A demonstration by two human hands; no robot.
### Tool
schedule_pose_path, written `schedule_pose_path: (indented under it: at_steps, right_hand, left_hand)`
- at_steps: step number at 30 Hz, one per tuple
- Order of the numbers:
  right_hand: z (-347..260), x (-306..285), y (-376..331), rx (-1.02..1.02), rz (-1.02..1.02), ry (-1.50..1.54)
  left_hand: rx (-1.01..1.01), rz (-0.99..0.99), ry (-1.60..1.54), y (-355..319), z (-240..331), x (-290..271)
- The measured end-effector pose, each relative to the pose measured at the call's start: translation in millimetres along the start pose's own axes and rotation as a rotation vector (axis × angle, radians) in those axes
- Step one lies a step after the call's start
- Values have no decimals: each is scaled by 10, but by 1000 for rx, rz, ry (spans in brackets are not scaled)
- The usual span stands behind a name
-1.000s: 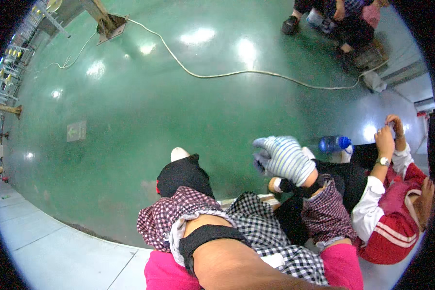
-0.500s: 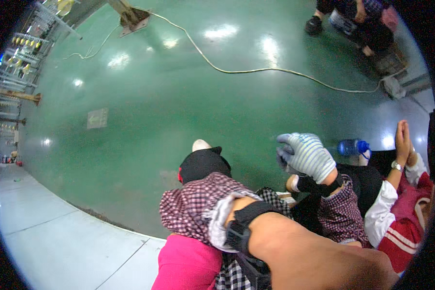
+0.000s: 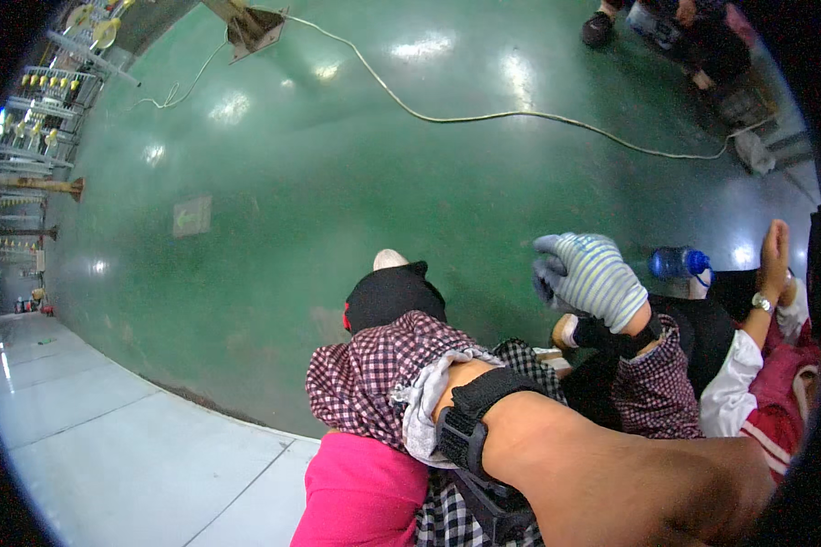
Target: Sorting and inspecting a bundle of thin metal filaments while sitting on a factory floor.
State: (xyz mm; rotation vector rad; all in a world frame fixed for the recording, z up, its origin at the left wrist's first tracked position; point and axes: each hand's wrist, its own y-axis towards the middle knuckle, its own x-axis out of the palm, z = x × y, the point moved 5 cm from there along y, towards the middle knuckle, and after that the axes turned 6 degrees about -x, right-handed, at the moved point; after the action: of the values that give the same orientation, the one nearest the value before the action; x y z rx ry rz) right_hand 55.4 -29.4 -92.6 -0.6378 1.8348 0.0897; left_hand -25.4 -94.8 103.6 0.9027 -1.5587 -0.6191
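Close to the camera, my left hand [image 3: 611,447] is bare and looms large at the lower right. Its wrist wears a black strap [image 3: 470,419], and beyond that lies a pink checked sleeve [image 3: 374,365] with a grey cuff. The fingers are out of sight, so its grip is hidden. My right hand [image 3: 597,278] wears a striped blue-and-white knit glove. Its fingers are loosely bent and apart, and I see nothing in them. Another black strap circles that wrist, above a matching checked sleeve [image 3: 652,383]. The glove is raised above the green floor [image 3: 274,273].
Beside me on the right sits a person in a red-and-white jacket [image 3: 739,392]. A blue bottle [image 3: 680,263] is near that person's legs. A pale cable [image 3: 520,114] crosses the floor. Another person [image 3: 693,36] sits at the far right. Racks [image 3: 55,100] line the left.
The view has shifted slightly, so most of the scene sits a little farther right. The neighbour's hands, pressed together before, now appear at a different angle. My hands keep nearly the same pose.
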Motion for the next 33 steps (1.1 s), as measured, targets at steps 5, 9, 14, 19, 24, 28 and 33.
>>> schedule_pose_path:
  at_steps: [5,9,14,19,24,28,33]
  right_hand:
    - [10,221,33,-68,20,24]
    - [-2,164,-24,-10,-67,18]
    - [6,82,-61,-41,-56,38]
    - [-52,133,-31,-94,-103,5]
    - [73,211,-32,-65,-173,28]
    - [-25,314,85,-118,-142,-17]
    - [59,245,-17,-43,-95,-46]
  left_hand:
    - [16,-189,-92,-186,132,290]
    - [-727,-4,-409,-63,199,523]
    - [-405,-184,54,29,427,541]
    - [98,-384,633,97,931,729]
    - [719,-476,1163,-92,1206,770]
    - [1224,-395,1124,-443,1327,788]
    - [1429,-262,1228,-358,1167,884]
